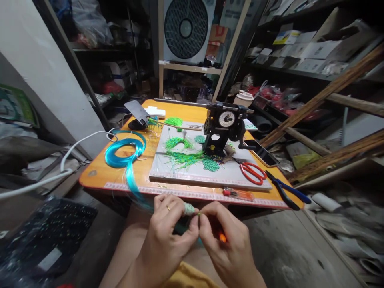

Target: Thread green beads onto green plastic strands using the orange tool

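Note:
My left hand [171, 226] and my right hand [226, 236] meet in front of the table edge, fingertips pinched together on a small yellow-green piece [199, 214], too small to name. A ring and a pale speckled wrap [189, 208] on the index finger show on my left hand. Partly hidden behind the fingers of my right hand is an orange-tipped thing [222, 237]. From a coil of shiny teal filament [112, 154], a loose tail [133, 184] runs down behind my left hand; a bit of teal shows below the hands.
On the orange table [96, 170], a grey board [156, 170] holds green strands [183, 158], turquoise beads [211, 164], a black hand-cranked winder [220, 130] and red-handled scissors [253, 173]. Pliers [286, 192], a phone [262, 153] and an orange cutter [240, 194] lie at the right. Shelves surround it.

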The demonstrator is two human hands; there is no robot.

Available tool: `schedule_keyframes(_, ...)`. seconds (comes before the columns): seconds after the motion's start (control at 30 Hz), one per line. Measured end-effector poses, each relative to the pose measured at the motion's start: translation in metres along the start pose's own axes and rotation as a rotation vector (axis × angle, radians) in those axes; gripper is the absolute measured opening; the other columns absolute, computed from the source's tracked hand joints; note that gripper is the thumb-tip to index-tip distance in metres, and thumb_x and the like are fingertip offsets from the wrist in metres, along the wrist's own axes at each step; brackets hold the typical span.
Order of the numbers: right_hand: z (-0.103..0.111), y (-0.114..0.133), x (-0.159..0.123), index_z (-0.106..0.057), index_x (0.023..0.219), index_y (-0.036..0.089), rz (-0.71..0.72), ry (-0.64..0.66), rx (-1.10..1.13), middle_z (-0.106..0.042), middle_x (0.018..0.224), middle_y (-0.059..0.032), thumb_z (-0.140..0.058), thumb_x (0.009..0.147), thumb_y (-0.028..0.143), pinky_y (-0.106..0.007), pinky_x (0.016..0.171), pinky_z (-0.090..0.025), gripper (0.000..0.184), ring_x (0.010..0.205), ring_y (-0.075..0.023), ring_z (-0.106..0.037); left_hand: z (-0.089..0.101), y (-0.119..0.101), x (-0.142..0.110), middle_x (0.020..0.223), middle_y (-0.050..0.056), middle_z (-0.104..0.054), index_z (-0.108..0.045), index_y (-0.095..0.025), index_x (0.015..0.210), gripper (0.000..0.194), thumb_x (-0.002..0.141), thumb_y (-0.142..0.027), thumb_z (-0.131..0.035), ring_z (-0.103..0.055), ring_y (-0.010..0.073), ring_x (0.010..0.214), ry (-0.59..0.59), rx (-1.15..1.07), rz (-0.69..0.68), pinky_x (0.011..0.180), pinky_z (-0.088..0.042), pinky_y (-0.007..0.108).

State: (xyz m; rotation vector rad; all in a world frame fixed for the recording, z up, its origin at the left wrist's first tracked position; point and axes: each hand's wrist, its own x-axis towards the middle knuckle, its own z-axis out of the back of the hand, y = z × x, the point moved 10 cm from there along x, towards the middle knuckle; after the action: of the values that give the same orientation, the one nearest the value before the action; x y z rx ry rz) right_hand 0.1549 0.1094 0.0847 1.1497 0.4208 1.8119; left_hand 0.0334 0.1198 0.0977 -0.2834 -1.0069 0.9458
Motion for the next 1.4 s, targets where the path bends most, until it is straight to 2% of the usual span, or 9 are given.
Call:
schedule_keyframes(0.13,0.007,0.0,0.005,-0.057,0.096,0.022,0.014,-0.024,0.076,-0.058,0.079,-0.0007,-0.055,0.093,0.011,-0.023,0.054,-0.046,0.011,0.061,-0.0128,-0.055,-0.001,0.007,0.002,0.07,0.003,-0.064,-0.062,-0.016,0.074,0.012,0.081,-0.007,-0.059,-0.061,0.0192,0.072,0.027,-0.076,0.088,0.075,-0.048,0.035)
schedule_keyframes(0.23,0.008,0.01,0.009,-0.061,0.102,0.023,0.111,0.01,0.085,-0.062,0.087,-0.003,-0.06,0.091,0.007,-0.023,0.057,-0.049,0.02,0.07,-0.0142,-0.061,-0.002,0.008,0.003,0.069,0.002,-0.063,-0.06,-0.018,0.073,0.012,0.079,-0.008,-0.059,-0.059,0.0192,0.071,0.053,-0.121,0.131,0.071,-0.049,0.033)
schedule_keyframes(0.4,0.027,-0.004,0.012,-0.057,0.092,0.023,0.035,-0.148,0.197,-0.054,0.082,-0.0019,-0.052,0.094,0.012,-0.025,0.059,-0.048,0.013,0.071,-0.0155,-0.056,-0.003,0.008,0.01,0.071,0.002,-0.063,-0.062,-0.018,0.074,0.013,0.079,-0.007,-0.059,-0.061,0.0192,0.073,0.061,-0.167,0.156,0.069,-0.049,0.031)
schedule_keyframes(0.53,0.018,-0.004,0.017,-0.062,0.094,0.023,0.05,-0.017,0.162,-0.056,0.088,-0.0027,-0.06,0.092,0.012,-0.024,0.053,-0.044,0.011,0.068,-0.0138,-0.055,-0.005,0.005,0.017,0.073,0.003,-0.063,-0.062,-0.018,0.075,0.011,0.081,-0.009,-0.06,-0.06,0.0199,0.076,0.049,-0.178,0.113,0.072,-0.049,0.033)
schedule_keyframes(0.6,0.02,-0.002,0.023,-0.061,0.088,0.023,0.057,-0.03,0.168,-0.055,0.085,-0.0014,-0.06,0.093,0.012,-0.023,0.052,-0.042,0.012,0.066,-0.0128,-0.053,-0.008,0.007,0.02,0.074,0.003,-0.062,-0.062,-0.019,0.075,0.01,0.08,-0.01,-0.06,-0.06,0.0205,0.077,0.049,-0.194,0.122,0.072,-0.049,0.033)
schedule_keyframes(0.8,0.03,-0.006,0.08,-0.061,0.085,0.021,0.027,-0.107,0.235,-0.057,0.086,-0.0028,-0.059,0.096,0.021,-0.025,0.058,-0.046,0.011,0.077,-0.0158,-0.057,-0.014,0.036,0.056,0.079,0.001,-0.064,-0.063,-0.02,0.083,0.004,0.086,-0.016,-0.062,-0.061,0.0182,0.078,-0.055,-0.492,0.306,0.075,-0.05,0.031)
schedule_keyframes(1.0,0.046,-0.003,0.143,-0.064,0.084,0.02,0.134,-0.232,0.046,-0.061,0.084,-0.0026,-0.061,0.095,0.024,-0.03,0.066,-0.045,0.012,0.074,-0.0159,-0.056,-0.015,0.057,0.108,0.081,0.003,-0.07,-0.067,-0.017,0.088,0.012,0.086,-0.028,-0.07,-0.066,0.0173,0.079,-0.209,-0.753,0.32,0.079,-0.052,0.029)
schedule_keyframes(1.17,0.044,-0.001,0.157,-0.064,0.081,0.02,0.176,-0.212,-0.04,-0.061,0.081,-0.0023,-0.061,0.094,0.024,-0.03,0.065,-0.043,0.014,0.069,-0.0156,-0.054,-0.018,0.068,0.112,0.076,0.003,-0.072,-0.067,-0.016,0.088,0.013,0.086,-0.028,-0.069,-0.068,0.0169,0.074,-0.213,-0.757,0.344,0.074,-0.054,0.028)
schedule_keyframes(1.4,0.032,-0.021,0.172,-0.067,0.081,0.018,0.078,-0.082,0.0,-0.064,0.08,-0.0033,-0.06,0.095,0.029,-0.028,0.061,-0.043,0.019,0.066,-0.0144,-0.055,-0.02,0.068,0.114,0.073,0.003,-0.073,-0.064,-0.016,0.085,0.012,0.088,-0.028,-0.065,-0.07,0.0177,0.072,-0.18,-0.65,0.34,0.073,-0.055,0.029)
